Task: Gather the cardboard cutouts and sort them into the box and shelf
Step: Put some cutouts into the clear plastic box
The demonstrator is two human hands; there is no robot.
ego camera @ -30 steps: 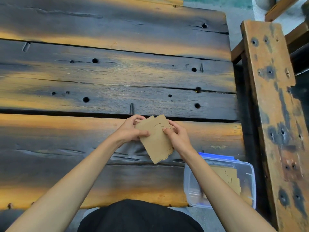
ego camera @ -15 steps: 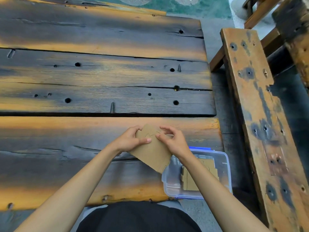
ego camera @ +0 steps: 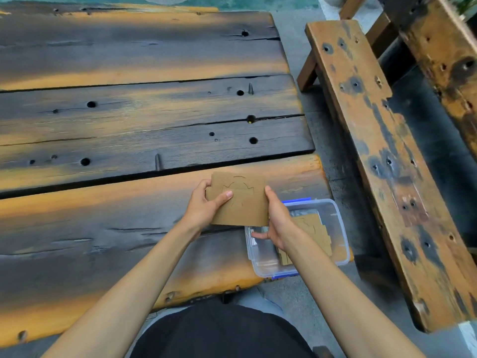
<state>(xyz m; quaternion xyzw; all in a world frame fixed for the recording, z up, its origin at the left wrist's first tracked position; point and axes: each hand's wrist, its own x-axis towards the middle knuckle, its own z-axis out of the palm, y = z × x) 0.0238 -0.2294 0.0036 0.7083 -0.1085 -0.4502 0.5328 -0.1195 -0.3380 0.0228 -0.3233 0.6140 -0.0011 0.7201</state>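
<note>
A small stack of brown cardboard cutouts point(ego camera: 242, 202) with cut outlines is held level above the table's near right corner. My left hand point(ego camera: 204, 208) grips the stack's left edge, thumb on top. My right hand point(ego camera: 277, 220) holds its right edge, fingers underneath. Just below and to the right stands a clear plastic box point(ego camera: 338, 228) with blue clips, at the table's right edge. More cardboard cutouts point(ego camera: 313, 226) lie inside the box, partly hidden by my right wrist.
The wooden plank table point(ego camera: 129, 125) is dark and orange, with holes and a few protruding nails. A weathered wooden bench point(ego camera: 382, 151) runs along the right, across a narrow grey floor gap. A second wooden piece point(ego camera: 444, 47) stands behind it.
The stack has turned from tilted to level and square in both hands. The view has shifted right, so the box and bench sit closer to the middle.
</note>
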